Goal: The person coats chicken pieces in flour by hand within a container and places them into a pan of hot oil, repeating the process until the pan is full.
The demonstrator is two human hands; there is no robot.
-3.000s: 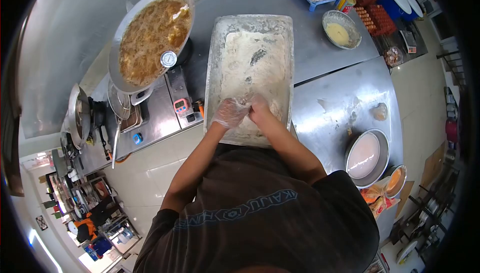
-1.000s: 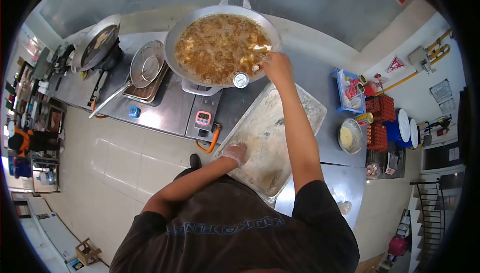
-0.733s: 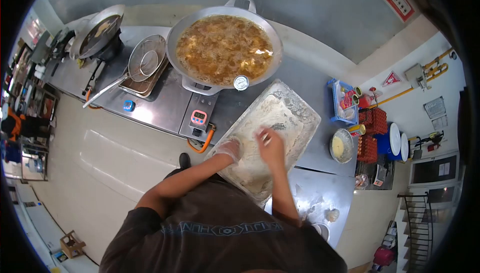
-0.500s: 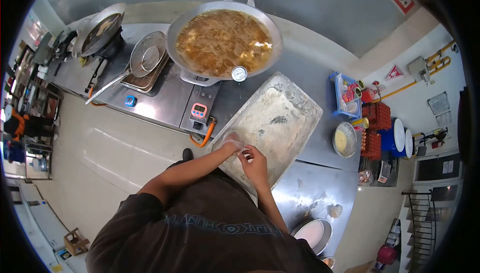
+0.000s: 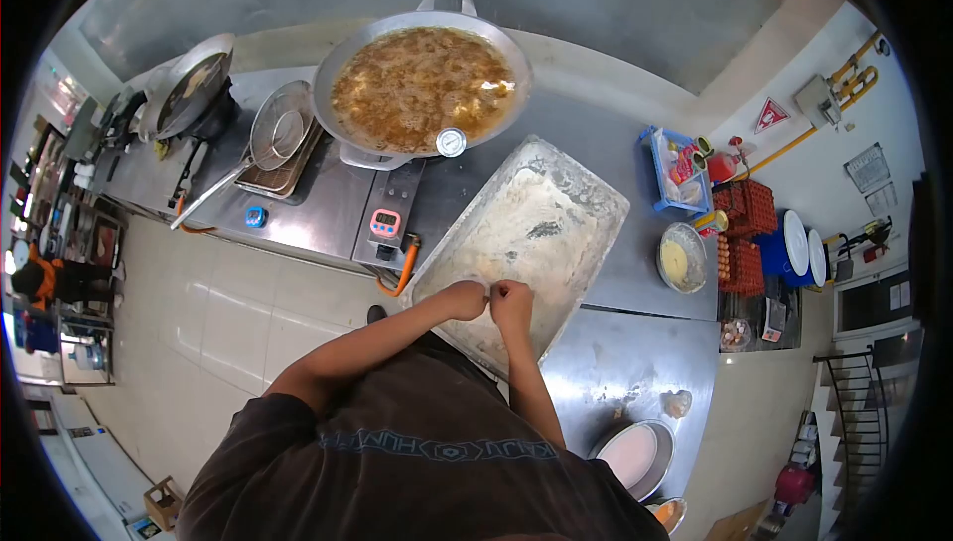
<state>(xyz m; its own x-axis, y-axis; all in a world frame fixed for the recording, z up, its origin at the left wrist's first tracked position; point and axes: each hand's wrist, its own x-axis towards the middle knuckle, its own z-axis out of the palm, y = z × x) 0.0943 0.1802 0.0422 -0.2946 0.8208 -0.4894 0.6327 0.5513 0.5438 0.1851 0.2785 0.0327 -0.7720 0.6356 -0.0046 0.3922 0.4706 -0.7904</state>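
Note:
My left hand (image 5: 465,301) is closed, with its fingers curled inward above the near part of a floury metal tray (image 5: 617,215). Right beside it, my right hand (image 5: 511,301) is also closed, its fingertips pinched near the left hand's. Whatever lies between the fingers is too small and hidden to make out. White flour (image 5: 516,213) covers most of the tray's bottom, with dark bare patches showing through.
Beyond the tray, a large wok (image 5: 520,104) of bubbling oil carries a dial thermometer (image 5: 451,142). A strainer (image 5: 283,124) rests left of it. Timers, one a red timer (image 5: 385,222), sit in front. At right are a bowl of batter (image 5: 675,261) and egg trays (image 5: 759,213).
The clear plastic glove seen around my left fingers is no longer discernible. My left hand has curled up, and my right hand has shifted from its wrist to beside its fingers.

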